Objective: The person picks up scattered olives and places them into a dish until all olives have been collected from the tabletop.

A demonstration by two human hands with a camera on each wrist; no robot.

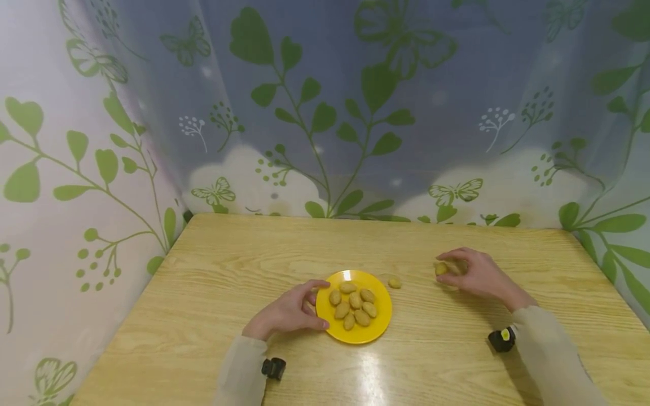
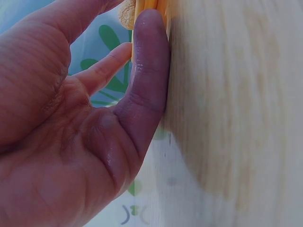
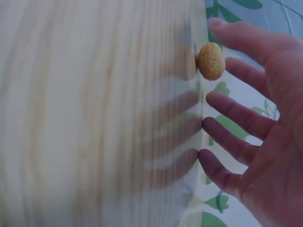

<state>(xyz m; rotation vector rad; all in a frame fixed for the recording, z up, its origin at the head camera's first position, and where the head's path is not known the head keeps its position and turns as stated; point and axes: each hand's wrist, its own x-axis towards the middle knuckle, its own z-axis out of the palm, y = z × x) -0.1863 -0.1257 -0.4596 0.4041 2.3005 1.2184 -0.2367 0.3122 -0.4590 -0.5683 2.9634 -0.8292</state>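
Observation:
My left hand (image 1: 291, 307) holds the left rim of a yellow plate (image 1: 384, 316), its thumb and fingers spread along the edge. Several walnuts (image 1: 355, 300), oval, tan and wrinkled, sit together on that plate. One more walnut (image 1: 394, 283) lies on the table just off the plate's right edge. Farther right, my right hand (image 1: 472, 273) is around another walnut (image 1: 440, 268). In the right wrist view, this walnut (image 3: 211, 61) stands between thumb and index finger, with a gap under the thumb tip. The other fingertips of this hand touch the tabletop.
Everything stands on a light wooden table (image 1: 244, 248). A curtain (image 1: 325, 113) with leaf and butterfly prints hangs along the back and sides. Each wrist wears a small black camera, one on the left (image 1: 274, 368) and one on the right (image 1: 502, 339).

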